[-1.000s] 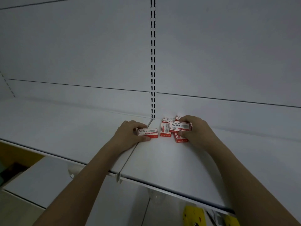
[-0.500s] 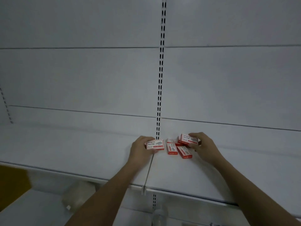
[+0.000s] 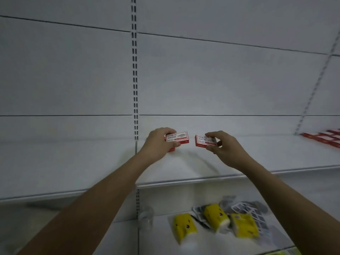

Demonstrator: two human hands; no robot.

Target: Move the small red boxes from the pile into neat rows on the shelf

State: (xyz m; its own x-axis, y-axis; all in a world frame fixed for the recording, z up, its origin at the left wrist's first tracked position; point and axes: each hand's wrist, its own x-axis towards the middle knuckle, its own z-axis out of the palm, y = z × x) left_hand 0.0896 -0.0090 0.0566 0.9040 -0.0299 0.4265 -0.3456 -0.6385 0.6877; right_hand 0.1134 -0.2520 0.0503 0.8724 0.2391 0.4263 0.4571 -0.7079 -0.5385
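Both hands have lifted off the pile: left hand (image 3: 158, 142) pinches one box (image 3: 177, 138), right hand (image 3: 223, 147) another (image 3: 205, 141), mid-frame above the shelf (image 3: 257, 155). Rows (image 3: 323, 138) lie far right; probably more boxes remain.

A pale grey panelled back wall (image 3: 220, 80) fills most of the view, crossed by thin dark seams. A slotted upright (image 3: 135, 70) runs down it left of centre, and a second upright (image 3: 316, 85) slants at the far right. A white shelf (image 3: 73, 162) spans the width, edged near by a metal lip (image 3: 211, 178). Below it a lower shelf (image 3: 161, 242) carries yellow packs (image 3: 184, 226), grey printed packets (image 3: 252, 211) and what may be a clear cup (image 3: 146, 219), too blurred to be sure. The light is dim and even.
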